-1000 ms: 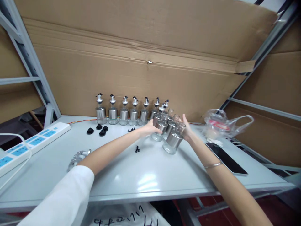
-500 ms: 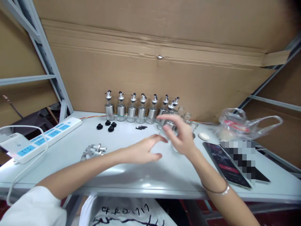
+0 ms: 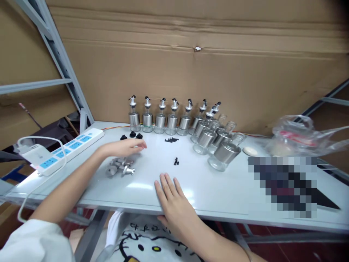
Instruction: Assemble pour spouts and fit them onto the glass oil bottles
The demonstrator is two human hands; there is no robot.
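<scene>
My left hand [image 3: 124,148] reaches out over the white table [image 3: 207,189], fingers stretched flat, just above a small pile of metal pourer spouts [image 3: 120,167]. It holds nothing. My right hand [image 3: 171,198] lies flat and open on the table's front edge. Along the cardboard back wall stands a row of small glass bottles with steel sleeves and pourer tops [image 3: 166,118]. To the right, several open bottles without tops [image 3: 218,145] lean in a cluster. Black stoppers [image 3: 132,136] and small black parts [image 3: 171,139] lie near the row.
A white power strip [image 3: 65,149] with a cable lies at the left edge. A plastic bag [image 3: 300,136] and a blurred-out flat object [image 3: 283,182] sit at the right. A metal rack post [image 3: 62,65] rises at the left. A tiny black piece [image 3: 176,161] lies mid-table.
Both hands have left the cluster of open bottles. My left hand moved left to the metal spouts; my right hand pulled back to the front edge. The view shifted left and down.
</scene>
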